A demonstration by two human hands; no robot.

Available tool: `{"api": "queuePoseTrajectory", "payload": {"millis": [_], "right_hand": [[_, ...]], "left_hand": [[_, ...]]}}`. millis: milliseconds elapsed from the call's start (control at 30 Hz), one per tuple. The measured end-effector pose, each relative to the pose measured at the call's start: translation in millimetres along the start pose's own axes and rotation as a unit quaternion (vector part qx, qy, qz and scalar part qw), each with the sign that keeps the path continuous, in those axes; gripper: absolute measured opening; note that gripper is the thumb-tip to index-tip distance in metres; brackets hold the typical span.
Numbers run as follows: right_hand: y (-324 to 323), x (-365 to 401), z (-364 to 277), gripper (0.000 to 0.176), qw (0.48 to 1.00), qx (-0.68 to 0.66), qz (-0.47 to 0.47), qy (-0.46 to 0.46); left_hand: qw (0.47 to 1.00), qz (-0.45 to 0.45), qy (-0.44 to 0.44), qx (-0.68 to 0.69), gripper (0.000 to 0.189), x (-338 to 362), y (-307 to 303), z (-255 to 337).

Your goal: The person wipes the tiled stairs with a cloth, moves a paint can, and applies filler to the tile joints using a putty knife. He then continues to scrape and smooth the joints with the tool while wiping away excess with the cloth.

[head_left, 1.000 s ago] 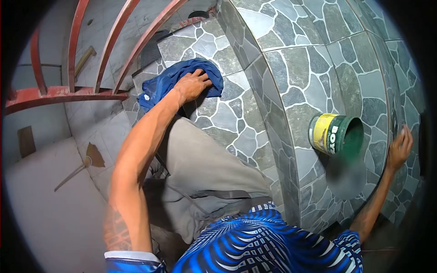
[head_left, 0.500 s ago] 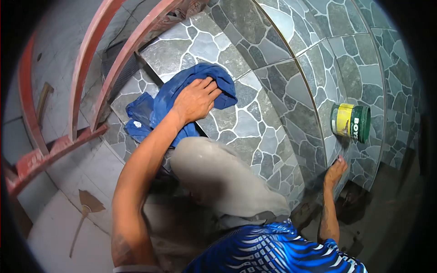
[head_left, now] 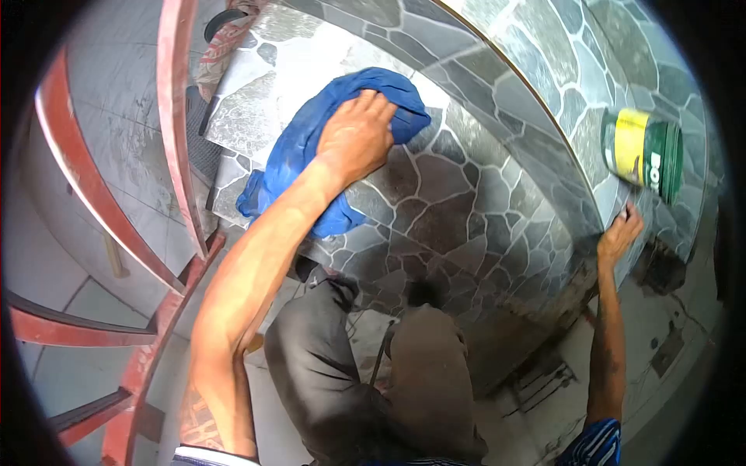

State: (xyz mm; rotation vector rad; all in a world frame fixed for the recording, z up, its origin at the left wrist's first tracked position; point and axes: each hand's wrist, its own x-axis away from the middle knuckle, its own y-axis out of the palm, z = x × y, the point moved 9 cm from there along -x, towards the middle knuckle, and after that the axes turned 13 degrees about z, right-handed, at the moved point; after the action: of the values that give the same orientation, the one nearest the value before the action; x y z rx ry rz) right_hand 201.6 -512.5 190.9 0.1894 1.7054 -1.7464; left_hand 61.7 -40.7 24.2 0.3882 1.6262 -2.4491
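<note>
My left hand (head_left: 357, 136) presses a crumpled blue cloth (head_left: 299, 144) against the tiled step (head_left: 451, 190), its fingers bent into the fabric. The step's grey tiles have a stone pattern with white joints. Over at the right, my right hand (head_left: 618, 235) is at the edge of the higher step (head_left: 571, 85), fingers curled together. What they close on, if anything, I cannot make out. Just above that hand is a green tub (head_left: 668, 163) with a yellow label, standing on the higher step.
Red metal railing bars (head_left: 179, 116) rise close by my left arm. A patterned sack (head_left: 225, 58) lies beyond the step's far left corner. Below the step, the paved floor (head_left: 653, 342) has dark marks. My knees (head_left: 427, 349) are near the step's front.
The view has shifted, and both knees now show. My left hand and the blue cloth lie farther up the step. My right hand stays by the step edge under the green tub.
</note>
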Motion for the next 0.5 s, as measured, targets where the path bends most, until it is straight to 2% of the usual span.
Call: {"api": "queuePoseTrajectory", "payload": {"millis": [33, 100, 167, 200, 333, 400, 433, 500], "right_hand": [[1.9, -2.3, 0.9, 0.033, 1.000, 0.011, 0.003, 0.000], [7.0, -0.3, 8.3, 0.032, 0.999, -0.007, 0.021, -0.026], [12.0, 7.1, 16.2, 0.032, 0.996, 0.010, 0.032, -0.079], [11.5, 5.7, 14.4, 0.033, 0.996, 0.012, 0.024, -0.085], [9.7, 6.6, 14.7, 0.031, 0.999, 0.017, 0.018, -0.047], [9.3, 4.2, 12.7, 0.031, 1.000, 0.009, 0.015, -0.006], [13.6, 6.0, 18.4, 0.031, 1.000, 0.016, 0.010, -0.018], [22.1, 7.1, 36.5, 0.032, 0.999, 0.029, 0.018, -0.034]], "left_hand": [[0.996, -0.077, -0.024, 0.028, 0.028, 9.7, -10.3, 1.6], [1.000, -0.002, 0.007, 0.005, 0.023, 56.4, -36.4, 2.0], [0.994, -0.108, -0.010, -0.019, 0.024, 88.8, -37.7, -6.0], [0.974, -0.221, -0.033, -0.030, 0.029, 83.7, -24.0, -8.5], [0.998, -0.045, 0.005, -0.035, 0.039, -5.0, 10.6, 6.6], [0.999, 0.042, 0.020, -0.016, 0.042, -12.8, 6.9, 9.6], [0.998, -0.054, -0.019, -0.004, 0.041, -0.2, 1.5, 6.3], [0.999, -0.048, -0.004, -0.019, 0.037, 51.2, -27.1, 11.6]]}}
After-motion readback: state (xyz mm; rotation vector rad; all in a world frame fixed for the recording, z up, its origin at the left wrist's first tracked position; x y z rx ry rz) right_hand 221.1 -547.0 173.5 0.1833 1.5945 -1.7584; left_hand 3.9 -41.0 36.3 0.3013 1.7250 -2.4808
